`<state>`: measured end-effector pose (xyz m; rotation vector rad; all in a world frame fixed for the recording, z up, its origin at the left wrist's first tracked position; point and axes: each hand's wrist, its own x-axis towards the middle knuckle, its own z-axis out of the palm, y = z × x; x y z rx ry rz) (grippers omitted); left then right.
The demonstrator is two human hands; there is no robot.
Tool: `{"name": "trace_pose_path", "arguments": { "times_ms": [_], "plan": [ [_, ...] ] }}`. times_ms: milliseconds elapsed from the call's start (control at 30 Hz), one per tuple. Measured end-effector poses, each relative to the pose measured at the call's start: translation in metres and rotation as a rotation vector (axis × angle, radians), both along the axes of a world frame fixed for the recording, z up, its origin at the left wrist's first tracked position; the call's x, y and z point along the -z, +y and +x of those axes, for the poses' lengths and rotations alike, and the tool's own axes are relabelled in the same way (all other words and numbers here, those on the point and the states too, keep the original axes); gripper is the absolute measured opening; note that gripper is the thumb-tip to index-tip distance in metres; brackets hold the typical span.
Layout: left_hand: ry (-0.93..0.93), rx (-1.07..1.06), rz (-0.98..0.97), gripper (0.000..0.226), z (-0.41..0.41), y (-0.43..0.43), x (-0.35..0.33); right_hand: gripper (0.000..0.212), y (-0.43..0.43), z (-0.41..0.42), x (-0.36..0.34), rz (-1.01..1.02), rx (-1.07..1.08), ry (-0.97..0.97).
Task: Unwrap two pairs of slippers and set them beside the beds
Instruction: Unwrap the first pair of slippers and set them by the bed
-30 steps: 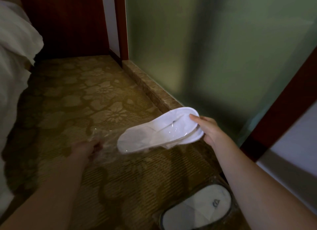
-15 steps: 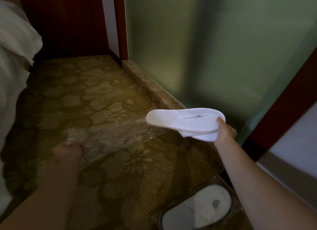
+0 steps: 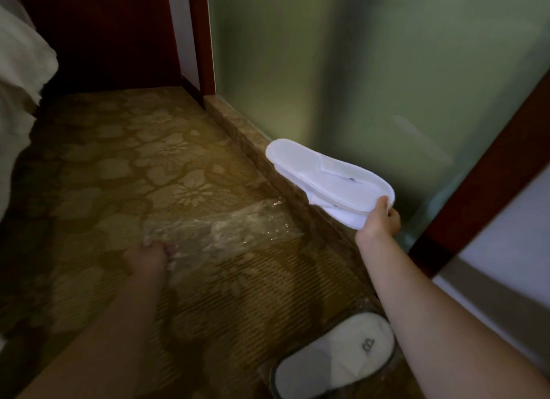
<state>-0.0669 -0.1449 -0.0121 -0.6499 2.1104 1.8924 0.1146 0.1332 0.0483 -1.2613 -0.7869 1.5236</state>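
Observation:
My right hand (image 3: 382, 218) grips one end of a stacked pair of white slippers (image 3: 324, 178), held in the air above the marble sill, free of any wrap. My left hand (image 3: 148, 257) clutches an empty clear plastic bag (image 3: 220, 229) that trails to the right over the carpet. A second pair of white slippers (image 3: 336, 360), still inside its clear wrapper, lies on the floor at the bottom right, partly behind my right forearm.
White bedding (image 3: 20, 80) hangs at the left edge. Patterned gold carpet (image 3: 119, 175) covers the floor. A marble sill (image 3: 247, 142) runs under a frosted glass wall (image 3: 372, 71), with dark red wooden frames (image 3: 199, 35) at the back and right.
My right hand has drawn the slipper pair fully out of the bag and moved it right and up. My left hand has pulled the empty bag leftward.

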Motion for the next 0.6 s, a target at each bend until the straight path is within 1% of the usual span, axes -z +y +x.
{"name": "trace_pose_path", "arguments": {
  "times_ms": [100,133,167,233,267,333,400,467,500,533,567,600],
  "plan": [
    [-0.014,0.07,-0.004,0.034,0.01,0.028,0.01,0.042,0.002,-0.003,0.004,-0.026,-0.03,0.002],
    [-0.006,0.1,-0.006,0.034,0.017,0.036,0.012,0.042,0.002,-0.004,0.006,-0.038,-0.042,0.002],
    [-0.016,0.121,0.009,0.031,0.021,0.045,0.017,0.043,0.002,-0.004,0.009,-0.051,-0.056,0.003],
    [-0.007,0.153,0.02,0.015,0.03,0.06,0.025,0.043,0.003,-0.006,0.015,-0.071,-0.082,-0.003],
    [-0.023,0.178,0.009,0.019,0.033,0.064,0.03,0.043,0.003,-0.007,0.017,-0.078,-0.093,-0.01],
    [-0.113,0.318,-0.006,0.017,0.031,0.069,0.045,0.044,0.005,-0.009,0.024,-0.09,-0.105,-0.036],
    [-0.232,0.495,-0.056,0.02,0.031,0.07,0.059,0.045,0.006,-0.01,0.029,-0.111,-0.125,-0.056],
    [-0.313,0.636,-0.162,0.004,0.034,0.072,0.068,0.046,0.008,-0.011,0.034,-0.138,-0.155,-0.05],
    [-0.332,0.677,-0.231,0.011,0.037,0.073,0.07,0.047,0.008,-0.011,0.037,-0.153,-0.169,-0.044],
    [-0.315,0.694,-0.278,0.013,0.04,0.077,0.07,0.048,0.009,-0.011,0.039,-0.165,-0.184,-0.043],
    [-0.29,0.699,-0.28,0.011,0.042,0.082,0.068,0.049,0.01,-0.011,0.042,-0.177,-0.2,-0.047],
    [-0.248,0.703,-0.296,0.019,0.045,0.085,0.064,0.05,0.01,-0.011,0.043,-0.184,-0.217,-0.055]
  ]
}}
